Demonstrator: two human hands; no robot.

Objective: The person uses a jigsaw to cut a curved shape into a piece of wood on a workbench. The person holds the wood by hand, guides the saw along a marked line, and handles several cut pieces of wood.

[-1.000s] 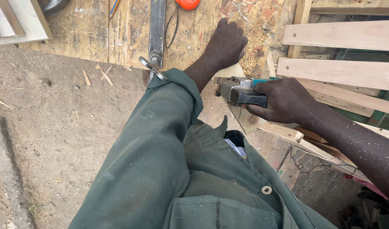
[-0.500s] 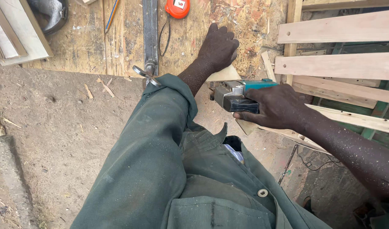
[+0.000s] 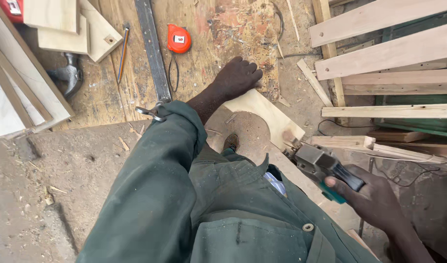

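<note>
From above, the left hand (image 3: 238, 77) lies flat, fingers spread, pressing a pale board (image 3: 265, 117) with a curved cut edge down on the plywood worktop (image 3: 218, 34). The right hand (image 3: 374, 199) has its fingers wrapped around a grey and teal power saw (image 3: 323, 168) at the board's near corner. An orange tape measure (image 3: 178, 39) lies further back.

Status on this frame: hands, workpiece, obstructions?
Left hand flat on the pale board. Right hand grips the power tool, at the board's curved edge. Tape measure lies apart.
</note>
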